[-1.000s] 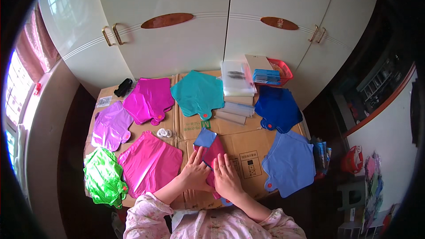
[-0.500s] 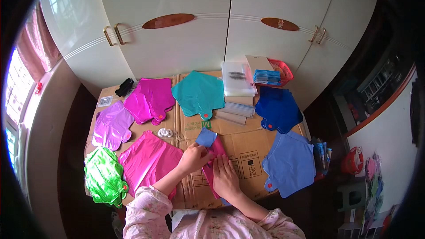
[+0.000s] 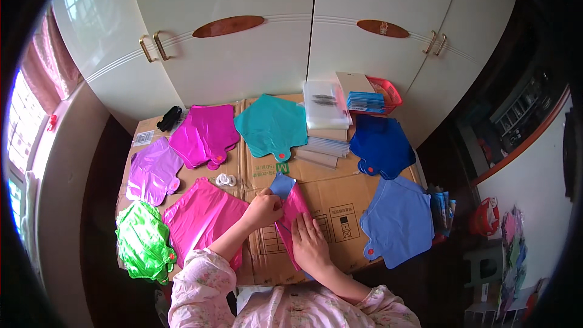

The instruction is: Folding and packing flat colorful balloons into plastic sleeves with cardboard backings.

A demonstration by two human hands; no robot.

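- Left hand (image 3: 265,209): fingers curled in, thumb and fingertips drawn close together at the left edge of a foil strip, near its upper end. Whether foil is caught between the fingertips is too small to tell.
- Right hand (image 3: 310,244): laid out nearly flat, palm down, fingers extended, resting on the right side of the lower part of the same strip.
- Folded foil strip (image 3: 296,200): lies on the bench in front of the person, long and narrow, slanting from upper left to lower right; bright pink along most of its length, blue at the upper end. Both hands partly cover it.
- Bench (image 3: 340,255): surfaced with brown cardboard bearing printed marks.
- Left side of the bench: pink foil sheet (image 3: 203,222) just beside the left forearm; crumpled green foil sheet (image 3: 143,240) next to it; lilac foil sheet (image 3: 153,170) and magenta foil sheet (image 3: 203,136) farther back.
- Centre, beyond the strip: teal foil sheet (image 3: 271,127); small white roll (image 3: 226,180) in front of it, to the left.
- Right side: dark blue foil sheet (image 3: 382,146) at the back, light blue foil sheet (image 3: 398,222) nearer the person, well apart from the right hand.
- Back edge: clear plastic bags (image 3: 328,106) in a stack, blue packets (image 3: 366,102) to their right, red basket (image 3: 398,103) at the corner.
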